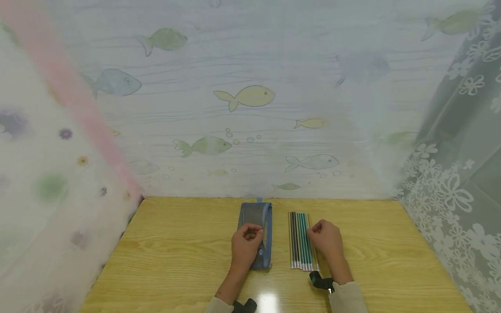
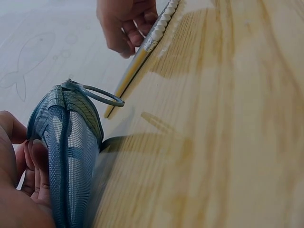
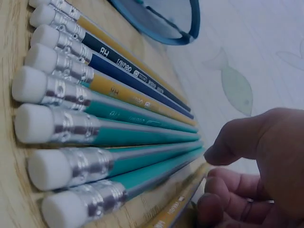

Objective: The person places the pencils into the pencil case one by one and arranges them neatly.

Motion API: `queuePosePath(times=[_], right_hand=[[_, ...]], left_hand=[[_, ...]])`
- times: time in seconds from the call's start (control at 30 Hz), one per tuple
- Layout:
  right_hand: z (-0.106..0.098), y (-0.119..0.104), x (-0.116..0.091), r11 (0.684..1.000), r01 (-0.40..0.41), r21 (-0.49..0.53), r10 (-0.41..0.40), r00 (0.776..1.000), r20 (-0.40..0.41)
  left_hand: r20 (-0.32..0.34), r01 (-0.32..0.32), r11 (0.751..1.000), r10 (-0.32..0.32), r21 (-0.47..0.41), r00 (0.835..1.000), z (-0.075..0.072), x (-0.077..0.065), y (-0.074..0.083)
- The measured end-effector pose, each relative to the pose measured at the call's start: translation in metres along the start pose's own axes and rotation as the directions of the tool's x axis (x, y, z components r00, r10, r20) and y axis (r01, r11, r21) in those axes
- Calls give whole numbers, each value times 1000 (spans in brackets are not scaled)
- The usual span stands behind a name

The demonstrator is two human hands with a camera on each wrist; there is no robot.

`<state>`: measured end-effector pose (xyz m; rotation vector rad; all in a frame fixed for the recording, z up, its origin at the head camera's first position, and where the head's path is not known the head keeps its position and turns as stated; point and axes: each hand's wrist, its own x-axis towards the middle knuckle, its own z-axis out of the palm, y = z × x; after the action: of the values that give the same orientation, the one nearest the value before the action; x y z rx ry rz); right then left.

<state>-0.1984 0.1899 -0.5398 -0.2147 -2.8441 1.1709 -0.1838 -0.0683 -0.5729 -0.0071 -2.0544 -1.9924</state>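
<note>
On the grained yellow wooden bench (image 1: 176, 248), the left hand (image 1: 244, 248), fingers curled, pinches a blue mesh zip pouch (image 2: 78, 166); the right hand (image 1: 327, 239), nearly closed, pinches a slim yellow pencil (image 3: 173, 204) beside glossy, white-erasered pencils (image 3: 142, 133). Behind stands a pale fish-printed sheet (image 1: 274, 65).

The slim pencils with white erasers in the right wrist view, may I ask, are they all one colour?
No, the row includes slim teal pencils, yellow pencils and a navy-blue pencil.

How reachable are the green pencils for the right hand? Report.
Likely yes: the right hand is beside the green pencils, nothing lying on them, though it seems to pinch a yellow pencil.
</note>
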Motion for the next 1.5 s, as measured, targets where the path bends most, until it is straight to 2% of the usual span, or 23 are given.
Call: queuePosePath(times=[0.4,0.63,0.93,1.5], right_hand=[[-12,-5,-6,991,-104,-86,109,993,49],[-8,-6,-5,978,-147,-148,155,987,44],[-3,-10,-5,972,-154,-178,156,988,-3],[-3,-7,-3,976,-152,-154,154,988,4]], left_hand=[[-54,37,999,-35,34,998,5,0,6],[-31,29,999,-29,19,999,3,0,3],[27,30,1000,-30,1,999,-2,-1,1],[16,-10,1000,10,-2,1000,-1,-1,1]])
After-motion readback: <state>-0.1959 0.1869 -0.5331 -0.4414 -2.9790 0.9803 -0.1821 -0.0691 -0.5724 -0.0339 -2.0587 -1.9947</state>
